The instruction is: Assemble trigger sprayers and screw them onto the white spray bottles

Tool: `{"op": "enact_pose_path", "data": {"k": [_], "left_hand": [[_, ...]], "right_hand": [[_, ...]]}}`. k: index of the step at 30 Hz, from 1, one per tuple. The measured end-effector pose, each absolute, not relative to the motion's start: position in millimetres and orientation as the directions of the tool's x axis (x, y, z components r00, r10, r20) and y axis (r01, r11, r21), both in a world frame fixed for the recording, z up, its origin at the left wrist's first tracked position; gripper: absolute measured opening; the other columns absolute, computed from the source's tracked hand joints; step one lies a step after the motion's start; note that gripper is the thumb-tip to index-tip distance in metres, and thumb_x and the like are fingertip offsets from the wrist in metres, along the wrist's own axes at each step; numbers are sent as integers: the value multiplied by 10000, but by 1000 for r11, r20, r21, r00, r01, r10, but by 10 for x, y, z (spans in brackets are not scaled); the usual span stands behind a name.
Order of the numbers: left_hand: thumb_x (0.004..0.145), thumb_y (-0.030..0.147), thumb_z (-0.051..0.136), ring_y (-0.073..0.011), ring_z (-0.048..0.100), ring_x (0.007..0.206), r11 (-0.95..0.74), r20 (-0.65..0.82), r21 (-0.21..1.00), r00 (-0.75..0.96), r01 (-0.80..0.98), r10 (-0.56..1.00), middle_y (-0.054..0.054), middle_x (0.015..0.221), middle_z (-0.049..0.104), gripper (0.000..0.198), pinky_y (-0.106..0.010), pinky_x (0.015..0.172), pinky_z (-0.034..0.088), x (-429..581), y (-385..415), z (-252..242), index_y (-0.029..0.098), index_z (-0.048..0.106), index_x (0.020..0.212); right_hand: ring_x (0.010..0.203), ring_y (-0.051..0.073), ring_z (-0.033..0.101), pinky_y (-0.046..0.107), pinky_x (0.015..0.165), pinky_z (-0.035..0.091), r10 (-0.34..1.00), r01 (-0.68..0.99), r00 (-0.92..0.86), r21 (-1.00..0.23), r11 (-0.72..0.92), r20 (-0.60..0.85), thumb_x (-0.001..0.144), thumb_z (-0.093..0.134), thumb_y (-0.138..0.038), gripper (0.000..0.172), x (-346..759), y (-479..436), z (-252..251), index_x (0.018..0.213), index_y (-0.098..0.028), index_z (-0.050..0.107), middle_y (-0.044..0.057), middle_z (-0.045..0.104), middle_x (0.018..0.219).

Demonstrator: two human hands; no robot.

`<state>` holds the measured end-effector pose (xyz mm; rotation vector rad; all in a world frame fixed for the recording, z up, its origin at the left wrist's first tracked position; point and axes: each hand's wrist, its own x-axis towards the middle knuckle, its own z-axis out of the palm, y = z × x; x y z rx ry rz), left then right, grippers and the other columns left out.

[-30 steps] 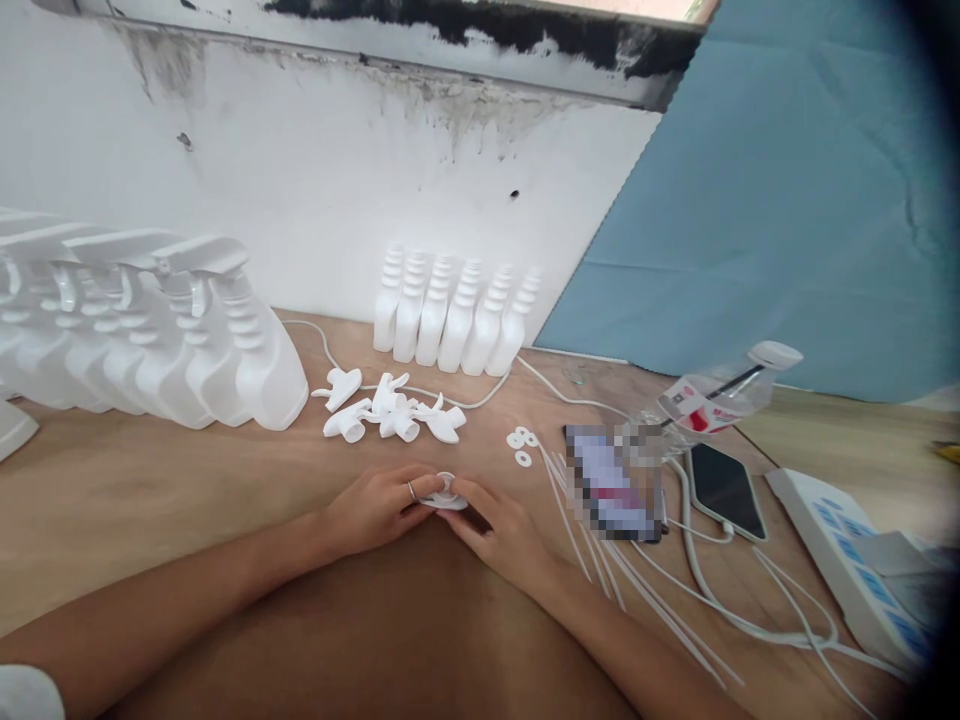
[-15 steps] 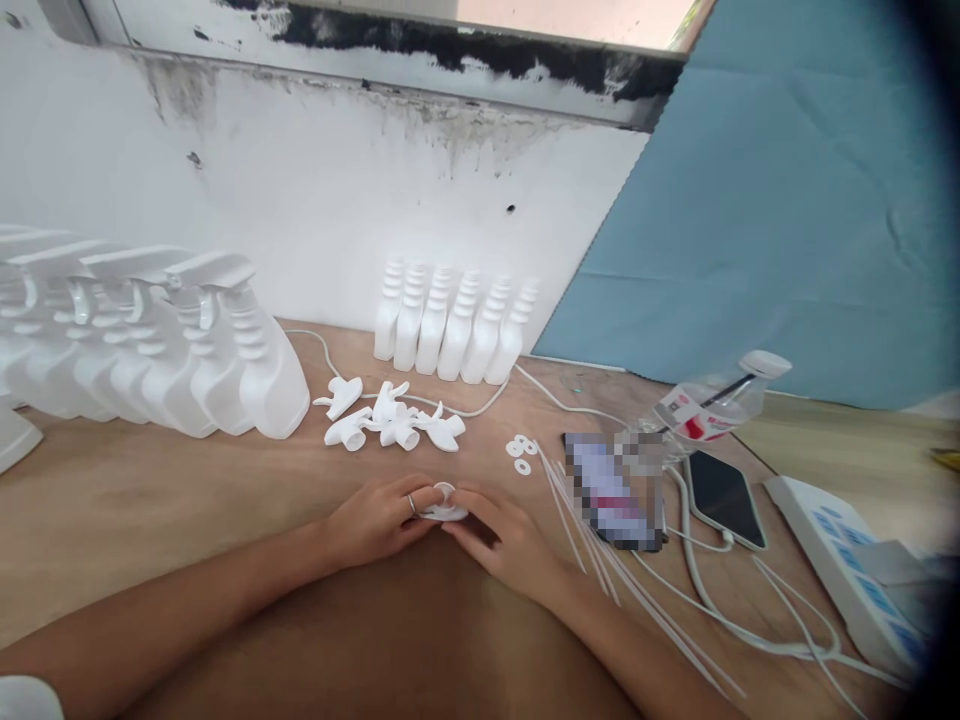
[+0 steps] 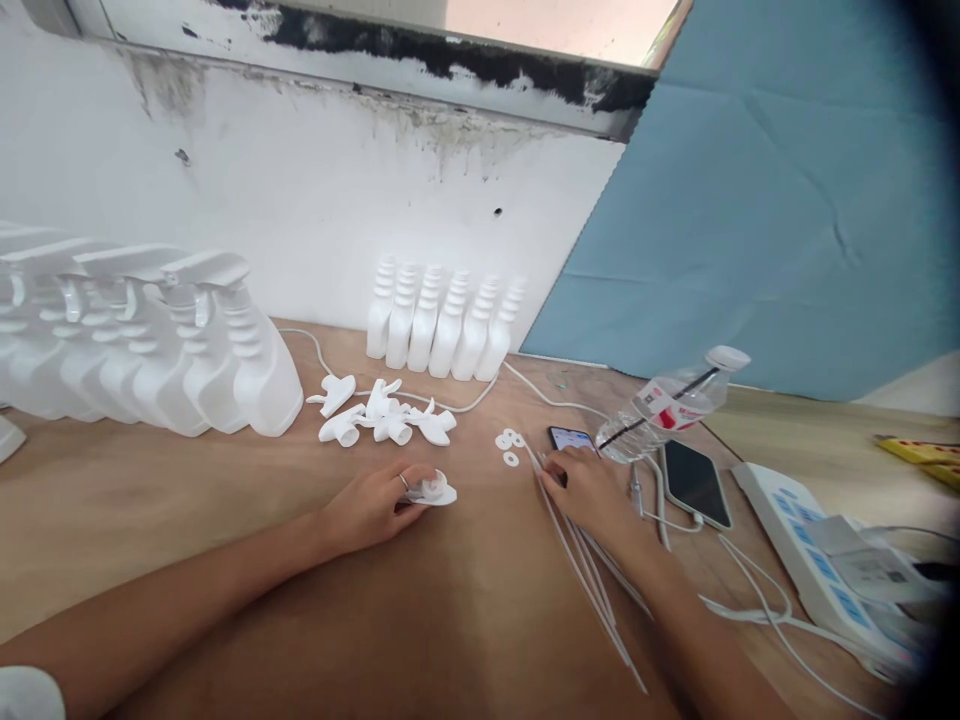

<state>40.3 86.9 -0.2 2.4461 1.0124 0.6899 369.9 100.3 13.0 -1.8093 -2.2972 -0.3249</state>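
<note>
White piece (image 3: 444, 494) partly within left grip (image 3: 379, 505)

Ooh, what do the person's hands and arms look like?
The left hand wears a thin, silvery ring, and what looks like a white sleeve shows on the left arm. No ring shows on the right hand, and the right forearm is bare. Neither hand wears a glove.
</note>
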Motion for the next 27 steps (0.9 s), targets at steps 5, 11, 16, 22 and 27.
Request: {"op": "enact_pose_path", "data": {"k": [5, 11, 16, 22, 27], "left_hand": [[897, 214, 525, -191, 607, 996, -712, 327, 450, 643, 538, 693, -42, 1118, 633, 273, -290, 825, 481, 406, 867, 15, 217, 511, 1169], [892, 214, 532, -181, 622, 920, -684, 307, 475, 624, 554, 718, -24, 1108, 635, 301, -286, 777, 496, 405, 855, 33, 227, 501, 1191], [905, 247, 510, -192, 632, 945, -643, 299, 531, 589, 551, 751, -25, 1139, 631, 389, -291, 795, 507, 397, 865, 29, 228, 457, 1290], [858, 225, 570, -218, 632, 981, -659, 330, 534, 587, 530, 739, -28, 1155, 638, 404, -312, 822, 523, 396, 882, 15, 253, 500, 1255], [884, 202, 536, -208, 621, 1032, -638, 302, 549, 583, 540, 754, -25, 1200, 623, 412, -313, 879, 509, 401, 834, 89, 226, 473, 1290]], "right_hand": [[712, 223, 585, 325, 677, 395, 926, 963, -215, -91, 254, 310, 832, 502, -226, 207, 3673, 1043, 86, 644, -185, 576, 68, 634, 699], [630, 183, 594, 300, 614, 444, 886, 799, 67, -556, 228, 459, 837, 532, -323, 270, 3637, 994, 441, 1080, -214, 578, 15, 648, 722], [657, 139, 571, 293, 626, 465, 829, 311, 200, -836, 452, 522, 838, 590, -349, 256, 3455, 1019, 877, 1070, -243, 614, 47, 655, 937], [612, 142, 587, 261, 531, 466, 918, 146, 154, -927, 345, 366, 768, 698, -429, 279, 3088, 1180, 971, 887, -179, 659, 51, 669, 763], [605, 141, 615, 261, 552, 489, 946, 251, -248, -930, 269, 206, 871, 563, -488, 347, 2687, 1041, 934, 872, -169, 700, 47, 689, 725]]}}
